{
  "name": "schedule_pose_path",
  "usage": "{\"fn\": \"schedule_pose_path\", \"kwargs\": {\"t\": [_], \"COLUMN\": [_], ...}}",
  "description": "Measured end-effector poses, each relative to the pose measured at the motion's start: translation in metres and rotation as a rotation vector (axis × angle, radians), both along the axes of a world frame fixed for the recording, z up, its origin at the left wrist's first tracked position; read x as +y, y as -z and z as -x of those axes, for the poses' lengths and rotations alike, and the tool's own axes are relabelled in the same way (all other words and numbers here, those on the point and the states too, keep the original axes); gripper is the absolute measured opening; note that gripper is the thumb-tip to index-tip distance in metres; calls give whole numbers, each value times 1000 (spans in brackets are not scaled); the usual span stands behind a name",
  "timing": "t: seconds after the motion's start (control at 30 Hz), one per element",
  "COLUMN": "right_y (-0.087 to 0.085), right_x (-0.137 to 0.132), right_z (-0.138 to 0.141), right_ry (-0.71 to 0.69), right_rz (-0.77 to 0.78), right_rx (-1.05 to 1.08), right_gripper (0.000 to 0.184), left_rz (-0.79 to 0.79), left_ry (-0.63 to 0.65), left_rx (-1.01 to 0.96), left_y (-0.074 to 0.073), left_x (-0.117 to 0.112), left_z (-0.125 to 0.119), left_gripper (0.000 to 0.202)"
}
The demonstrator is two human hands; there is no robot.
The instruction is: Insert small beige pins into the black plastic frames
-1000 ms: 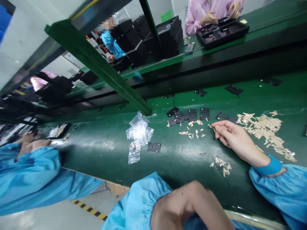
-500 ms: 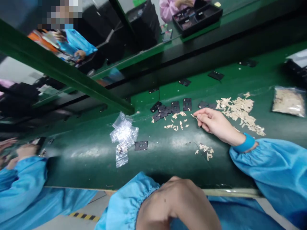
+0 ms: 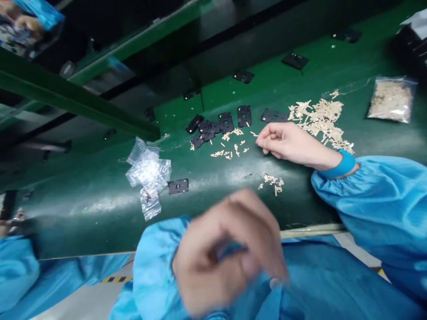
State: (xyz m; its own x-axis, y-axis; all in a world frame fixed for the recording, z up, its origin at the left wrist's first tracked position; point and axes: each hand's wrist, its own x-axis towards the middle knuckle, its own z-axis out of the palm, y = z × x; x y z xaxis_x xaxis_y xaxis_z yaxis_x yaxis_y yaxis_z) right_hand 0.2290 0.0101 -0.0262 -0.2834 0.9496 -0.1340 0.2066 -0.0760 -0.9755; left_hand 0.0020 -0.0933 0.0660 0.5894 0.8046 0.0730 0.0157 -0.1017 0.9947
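My right hand rests on the green bench top with its fingers closed in a pinch. Its fingertips are beside a scatter of small tan strips, and a larger heap of tan strips lies just beyond the knuckles. Several black plastic frames lie to the left of the fingertips. My left hand is blurred above the near bench edge, fingers curled, and what it holds cannot be told. A clear bag of tan strips lies at the right.
Crumpled clear plastic bags lie at the centre-left, with a single black frame beside them. A green crossbar runs above the bench at the left. A co-worker's blue sleeve shows at the lower left, and a black box at the upper right.
My left hand has risen from the lower edge over the bench and blurred. My right hand's fingers have curled more. The view has swung, moving the far bench and co-workers mostly out of frame.
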Motion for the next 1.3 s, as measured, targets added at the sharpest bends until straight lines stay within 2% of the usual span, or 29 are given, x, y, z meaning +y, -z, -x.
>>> {"fn": "schedule_pose_path", "kwargs": {"t": [0.1, 0.2, 0.3, 0.4, 0.6, 0.8, 0.9, 1.0, 1.07, 1.13, 1.23, 1.3], "right_y": [-3, -5, -5, -5, -5, -9, -15, -19, -21, -22, -22, -19], "right_x": [-12, -30, -48, -60, -70, -65, -61, -54, -46, -34, -17, -9], "right_z": [-13, -20, -20, -14, -5, -17, -22, -20, -14, -6, 7, 14], "right_ry": [-188, -321, -374, -379, -387, -341, -315, -292, -287, -292, -281, -170], "right_rz": [-179, -312, -411, -448, -506, -410, -407, -440, -494, -534, -547, -516], "right_rx": [-201, -394, -496, -579, -785, -568, -555, -570, -579, -577, -527, -417], "right_gripper": [12, 8, 6, 10, 21, 10, 11, 9, 8, 8, 10, 12], "left_rz": [-21, 13, 21, 17, -9, -81, -129, -142, -66, 88, 284, 335], "left_ry": [-136, -266, -348, -390, -382, -331, -276, -165, -116, -121, -211, -307], "left_rx": [-163, -83, -28, -10, 19, 77, 115, 146, 117, 42, -101, -178], "left_y": [31, 68, 98, 114, 117, 119, 119, 115, 113, 113, 115, 115], "left_x": [45, 79, 93, 92, 90, 88, 86, 85, 85, 88, 93, 97], "left_z": [-12, -20, -22, -22, -21, -21, -21, -21, -21, -21, -20, -18], "left_gripper": [16, 27, 44, 51, 48, 41, 31, 23, 20, 24, 30, 32]}}
